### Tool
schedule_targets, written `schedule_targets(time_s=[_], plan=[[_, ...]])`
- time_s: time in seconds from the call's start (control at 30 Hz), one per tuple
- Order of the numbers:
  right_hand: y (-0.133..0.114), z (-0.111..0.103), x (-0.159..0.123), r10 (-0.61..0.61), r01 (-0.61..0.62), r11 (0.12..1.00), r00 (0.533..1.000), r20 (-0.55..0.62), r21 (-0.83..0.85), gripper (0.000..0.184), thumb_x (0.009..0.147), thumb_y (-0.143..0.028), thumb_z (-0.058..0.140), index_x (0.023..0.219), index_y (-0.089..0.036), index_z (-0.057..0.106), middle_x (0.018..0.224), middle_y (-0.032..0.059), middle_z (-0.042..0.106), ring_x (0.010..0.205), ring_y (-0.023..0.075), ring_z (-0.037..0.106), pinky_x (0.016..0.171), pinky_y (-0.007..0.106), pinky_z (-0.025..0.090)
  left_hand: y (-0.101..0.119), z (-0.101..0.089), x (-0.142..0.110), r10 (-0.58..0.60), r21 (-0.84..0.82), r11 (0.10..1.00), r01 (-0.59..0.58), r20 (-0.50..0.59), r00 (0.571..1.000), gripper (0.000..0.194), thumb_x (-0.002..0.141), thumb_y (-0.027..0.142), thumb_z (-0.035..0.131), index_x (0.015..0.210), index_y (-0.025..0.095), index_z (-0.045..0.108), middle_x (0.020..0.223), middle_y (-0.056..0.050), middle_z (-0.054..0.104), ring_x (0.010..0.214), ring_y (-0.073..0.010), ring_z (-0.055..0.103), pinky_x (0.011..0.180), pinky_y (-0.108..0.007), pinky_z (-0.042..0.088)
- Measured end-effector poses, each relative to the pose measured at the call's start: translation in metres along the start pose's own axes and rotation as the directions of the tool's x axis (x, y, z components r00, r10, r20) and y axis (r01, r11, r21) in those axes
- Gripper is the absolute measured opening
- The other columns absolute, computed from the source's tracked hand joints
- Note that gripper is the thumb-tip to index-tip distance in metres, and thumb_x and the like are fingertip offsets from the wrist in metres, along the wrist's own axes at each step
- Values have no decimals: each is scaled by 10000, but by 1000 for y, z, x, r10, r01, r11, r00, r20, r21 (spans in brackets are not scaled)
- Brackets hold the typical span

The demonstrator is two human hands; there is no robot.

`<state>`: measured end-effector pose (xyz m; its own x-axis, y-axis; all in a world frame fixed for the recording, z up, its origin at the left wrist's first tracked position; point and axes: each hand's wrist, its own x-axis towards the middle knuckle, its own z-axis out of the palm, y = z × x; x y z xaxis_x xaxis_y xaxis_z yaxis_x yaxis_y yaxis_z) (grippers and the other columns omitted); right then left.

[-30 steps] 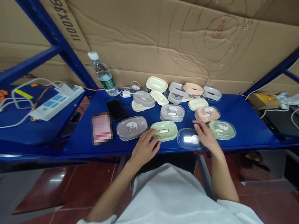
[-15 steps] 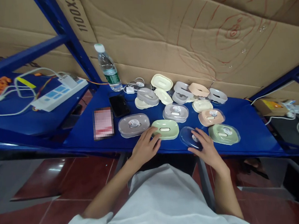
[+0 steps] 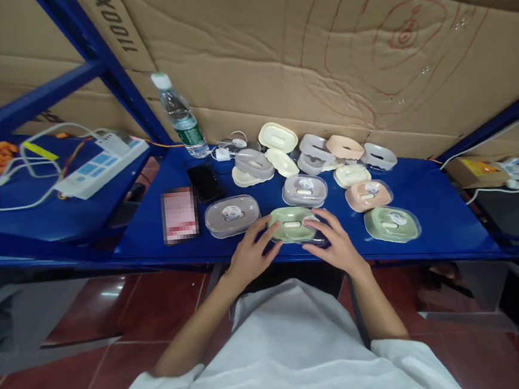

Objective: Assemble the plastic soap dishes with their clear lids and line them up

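A light green soap dish (image 3: 292,224) with a white bar in its middle slot lies near the table's front edge. My left hand (image 3: 255,247) grips its left side, fingertips on the rim and thumb at the front. In my right hand (image 3: 335,239) is a clear lid (image 3: 320,238) with a round sticker, its fingers curved around the right side. This lid is tilted and overlaps the green dish's right end; how far it reaches over the dish is hard to see. To the left sits a lidded grey soap dish (image 3: 232,216), and behind is another grey soap dish (image 3: 305,191).
Lidded peach (image 3: 370,195) and green (image 3: 392,224) soap dishes stand at right. Several loose cream, grey and peach parts (image 3: 278,138) are heaped along the cardboard wall (image 3: 239,52). A water bottle (image 3: 181,117), black phone (image 3: 205,182) and blurred-out card (image 3: 179,215) occupy the left.
My right hand has carried the clear lid leftward from the table to the green soap dish. My left hand stays at the dish's left side, and the view has shifted slightly.
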<state>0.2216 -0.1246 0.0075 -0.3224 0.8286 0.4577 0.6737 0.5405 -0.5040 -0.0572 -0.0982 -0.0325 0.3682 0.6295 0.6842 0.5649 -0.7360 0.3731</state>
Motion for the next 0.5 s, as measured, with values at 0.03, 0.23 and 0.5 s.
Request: schedule_targets(time_s=[0.03, 0.23, 0.5], plan=[[1, 4, 5, -32, 32, 999, 999, 7, 10, 499, 1003, -455, 744, 1473, -328, 634, 1580, 119, 572, 1503, 325, 536, 1266, 579, 457, 0, 0, 0, -9, -13, 1000, 9, 10, 1000, 691, 1031, 272, 706, 1655, 334, 418, 1528, -156, 612, 1347, -303, 686, 1125, -471, 626], [13, 16, 16, -63, 64, 998, 997, 46, -22, 519, 1001, -510, 742, 1481, -339, 645, 1480, 95, 687, 1486, 336, 557, 1288, 630, 383, 0, 2, 0, -61, -9, 998, 62, 48, 997, 514, 1052, 278, 679, 1548, 313, 549, 1483, -142, 639, 1332, -289, 698, 1101, -452, 642], [16, 19, 12, 16, -16, 1000, 1000, 3, 12, 561, 998, -471, 749, 1527, -345, 611, 1730, 116, 387, 1613, 354, 383, 1299, 606, 396, -1, 4, -1, -62, 16, 998, 62, 47, 997, 432, 1051, 266, 681, 1476, 276, 604, 1466, -140, 652, 1352, -282, 683, 1142, -449, 614]])
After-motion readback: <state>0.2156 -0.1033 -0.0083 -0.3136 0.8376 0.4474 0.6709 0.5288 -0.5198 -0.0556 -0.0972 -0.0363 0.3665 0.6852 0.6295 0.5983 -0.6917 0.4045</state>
